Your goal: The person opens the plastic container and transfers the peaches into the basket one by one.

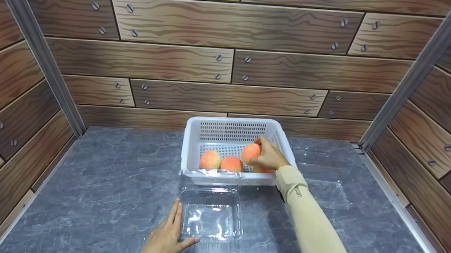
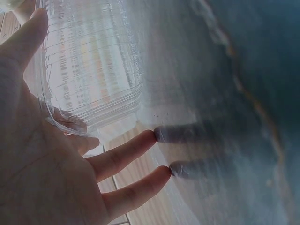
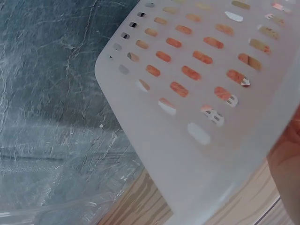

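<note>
In the head view my right hand (image 1: 272, 155) reaches into a white perforated basket (image 1: 191, 140) and grips a peach (image 1: 250, 153) by its side. Two peaches, one yellowish (image 1: 210, 160) and one redder (image 1: 232, 164), lie along the basket's near side, and another (image 1: 263, 169) shows partly under my right hand. In front of the basket stands a clear plastic container (image 1: 211, 217) with its lid raised against the basket's near rim. My left hand (image 1: 166, 234) rests at its near left corner, fingers extended along the left side and thumb at the front. The right wrist view catches mostly the basket's side wall (image 3: 154, 136).
On the table (image 1: 104, 189), right of the basket, lies more clear plastic packaging (image 1: 327, 191). Wood-patterned walls (image 1: 175, 63) close off the back and both sides, with metal posts (image 1: 410, 73) at the corners.
</note>
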